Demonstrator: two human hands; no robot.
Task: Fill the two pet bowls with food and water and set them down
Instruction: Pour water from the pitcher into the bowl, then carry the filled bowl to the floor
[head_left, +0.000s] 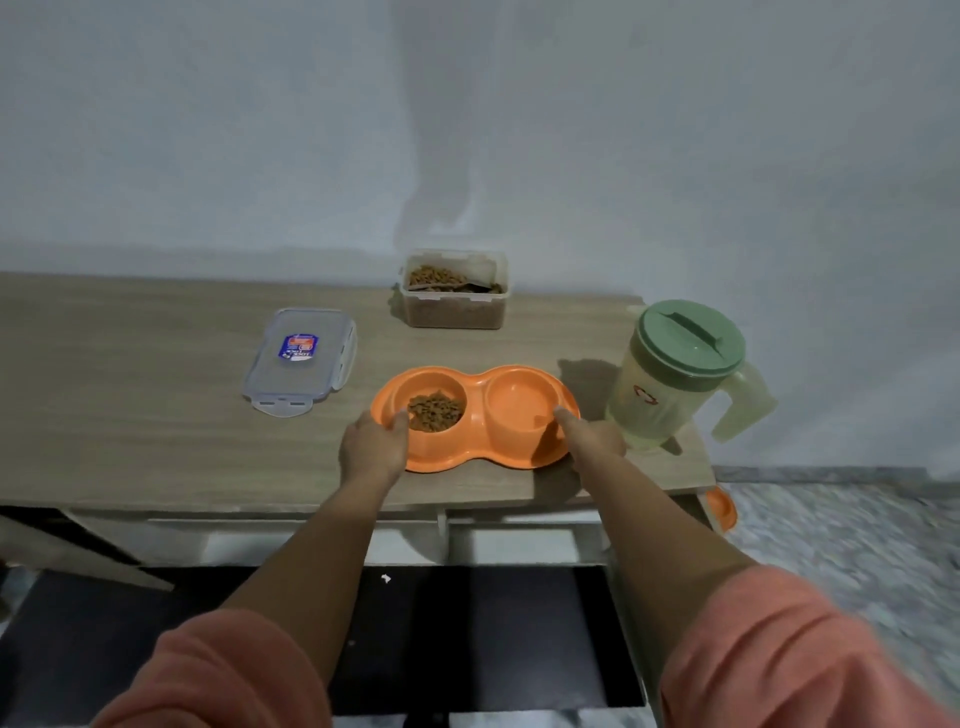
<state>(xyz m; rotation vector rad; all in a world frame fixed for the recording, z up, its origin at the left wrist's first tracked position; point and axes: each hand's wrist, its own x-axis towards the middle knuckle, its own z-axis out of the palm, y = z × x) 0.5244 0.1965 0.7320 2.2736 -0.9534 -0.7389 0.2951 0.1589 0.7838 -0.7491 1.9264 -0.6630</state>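
Sleeves nearest, my left hand (374, 447) and right hand (592, 439) each pinched one end of the orange double bowl (475, 421), its long axis spanning between my fingers.

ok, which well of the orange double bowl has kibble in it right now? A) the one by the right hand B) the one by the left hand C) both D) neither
B: the brown kibble lies only in the well of the orange double bowl beside the left hand; the well by the right hand holds no kibble.
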